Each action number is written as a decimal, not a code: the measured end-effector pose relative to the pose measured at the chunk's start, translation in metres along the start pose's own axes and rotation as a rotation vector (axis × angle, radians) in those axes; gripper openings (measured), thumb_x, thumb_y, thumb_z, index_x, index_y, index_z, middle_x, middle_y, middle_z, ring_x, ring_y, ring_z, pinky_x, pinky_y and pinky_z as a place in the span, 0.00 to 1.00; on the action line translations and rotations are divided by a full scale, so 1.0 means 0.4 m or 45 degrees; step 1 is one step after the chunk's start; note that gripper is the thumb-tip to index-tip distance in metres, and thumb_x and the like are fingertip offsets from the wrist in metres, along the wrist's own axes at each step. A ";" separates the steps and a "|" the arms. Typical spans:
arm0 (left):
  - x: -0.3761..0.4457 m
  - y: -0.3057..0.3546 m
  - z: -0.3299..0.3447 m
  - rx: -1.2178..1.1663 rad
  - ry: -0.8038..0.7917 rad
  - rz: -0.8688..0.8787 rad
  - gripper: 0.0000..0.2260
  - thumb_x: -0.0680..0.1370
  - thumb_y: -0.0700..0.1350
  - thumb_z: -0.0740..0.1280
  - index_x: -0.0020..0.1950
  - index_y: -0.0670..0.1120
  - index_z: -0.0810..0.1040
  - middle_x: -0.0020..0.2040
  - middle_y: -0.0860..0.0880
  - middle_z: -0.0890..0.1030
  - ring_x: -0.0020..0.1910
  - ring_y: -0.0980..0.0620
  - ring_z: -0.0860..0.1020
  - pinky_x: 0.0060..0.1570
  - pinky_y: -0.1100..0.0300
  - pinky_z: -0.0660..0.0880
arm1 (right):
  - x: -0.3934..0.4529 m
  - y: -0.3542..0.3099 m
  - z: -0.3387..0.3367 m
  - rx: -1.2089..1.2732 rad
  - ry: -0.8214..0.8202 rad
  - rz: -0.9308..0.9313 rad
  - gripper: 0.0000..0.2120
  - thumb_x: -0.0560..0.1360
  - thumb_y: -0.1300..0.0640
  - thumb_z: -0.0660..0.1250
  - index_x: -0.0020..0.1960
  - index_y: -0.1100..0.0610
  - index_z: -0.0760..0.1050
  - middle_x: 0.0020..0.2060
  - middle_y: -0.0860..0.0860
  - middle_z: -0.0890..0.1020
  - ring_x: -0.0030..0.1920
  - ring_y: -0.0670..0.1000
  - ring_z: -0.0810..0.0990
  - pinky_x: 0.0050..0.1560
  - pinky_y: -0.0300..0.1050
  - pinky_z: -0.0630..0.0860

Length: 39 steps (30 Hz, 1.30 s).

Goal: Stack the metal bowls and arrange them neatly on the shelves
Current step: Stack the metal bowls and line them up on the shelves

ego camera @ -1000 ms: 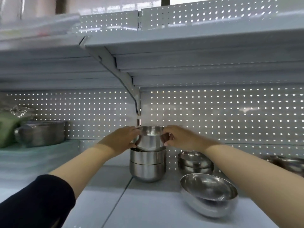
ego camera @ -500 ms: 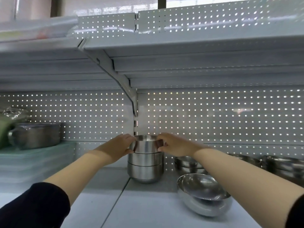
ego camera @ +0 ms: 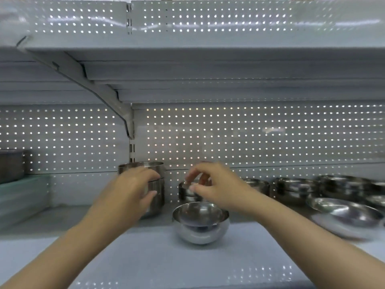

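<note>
Shiny steel bowls look hard, light and slippery, so hold them by the rim. Your left hand [ego camera: 133, 190] rests loose against the tall stack [ego camera: 155, 184] at the back. Your right hand [ego camera: 214, 186] hangs half curled, holding nothing, above a short stack [ego camera: 187, 192]. One loose bowl [ego camera: 201, 222] sits nearer, more bowls [ego camera: 295, 189] crowd the right.

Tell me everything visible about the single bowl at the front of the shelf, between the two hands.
The front bowl is shiny metal, round-bottomed, with a thin rim, and looks empty. It sits upright and alone on the grey shelf, in front of a short bowl stack. Neither hand touches it: the right hand is just above and behind it, the left hand off to its left.
</note>
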<state>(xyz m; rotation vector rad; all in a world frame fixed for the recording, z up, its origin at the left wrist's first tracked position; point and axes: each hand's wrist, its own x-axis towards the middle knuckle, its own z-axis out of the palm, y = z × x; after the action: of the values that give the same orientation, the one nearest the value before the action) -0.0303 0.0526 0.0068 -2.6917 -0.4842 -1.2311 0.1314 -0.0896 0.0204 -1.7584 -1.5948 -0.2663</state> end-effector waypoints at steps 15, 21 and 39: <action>-0.075 0.118 0.091 0.053 -0.416 -0.094 0.17 0.74 0.50 0.68 0.62 0.54 0.73 0.57 0.55 0.74 0.51 0.56 0.74 0.46 0.69 0.65 | -0.182 0.140 -0.050 -0.188 -0.211 -0.031 0.13 0.75 0.59 0.66 0.56 0.46 0.74 0.45 0.36 0.71 0.43 0.41 0.74 0.41 0.30 0.68; -0.036 0.061 0.108 0.002 -0.548 -0.046 0.14 0.72 0.53 0.70 0.56 0.53 0.79 0.50 0.54 0.81 0.39 0.62 0.72 0.38 0.68 0.67 | -0.135 0.154 -0.016 -0.214 -0.295 -0.058 0.09 0.74 0.59 0.65 0.51 0.49 0.78 0.44 0.39 0.77 0.46 0.44 0.77 0.47 0.37 0.73; 0.279 0.029 0.146 -0.164 -0.060 -0.172 0.09 0.71 0.47 0.72 0.49 0.45 0.81 0.47 0.48 0.82 0.47 0.51 0.78 0.46 0.62 0.72 | 0.132 0.223 -0.107 -0.339 0.096 -0.115 0.08 0.80 0.60 0.57 0.56 0.59 0.73 0.52 0.51 0.74 0.50 0.52 0.75 0.52 0.45 0.70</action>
<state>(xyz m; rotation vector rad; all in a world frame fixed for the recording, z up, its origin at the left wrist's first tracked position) 0.0838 0.0824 0.0531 -2.8424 -0.6228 -1.2768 0.2383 -0.0720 0.0490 -1.8512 -1.6459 -0.6057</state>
